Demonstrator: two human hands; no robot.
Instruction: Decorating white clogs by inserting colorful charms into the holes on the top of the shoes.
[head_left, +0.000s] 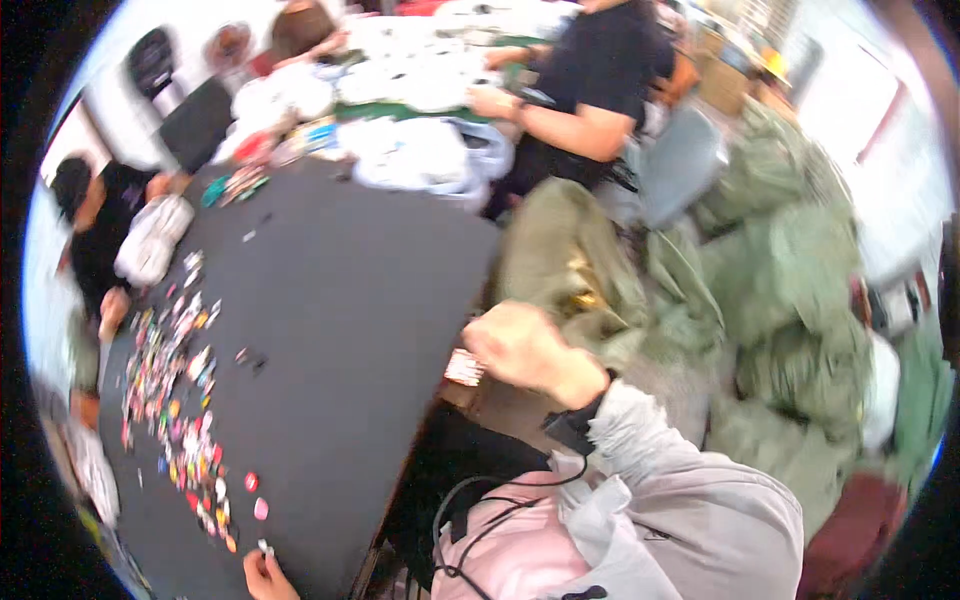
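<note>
My right hand (525, 350) is closed in a fist just past the right edge of the dark table (340, 300). A small pink-and-white patterned piece (463, 367) pokes out from under its fingers. At the lower edge of the view, my left hand (265, 577) has its thumb and forefinger together at a tiny whitish piece (265, 547). Beyond that hand lie a red piece (252, 482) and a pink oval piece (261, 508). A long strip of small colourful pieces (170, 390) runs along the table's left side. Blur hides their kind.
A person in black (600, 80) stands at a far table heaped with white items. Another person (100, 220) sits at the left beside a white bundle (155, 238). Green sacks (780, 270) pile up on the right, near a grey chair (683, 165). Black cables (480, 480) hang by my lap.
</note>
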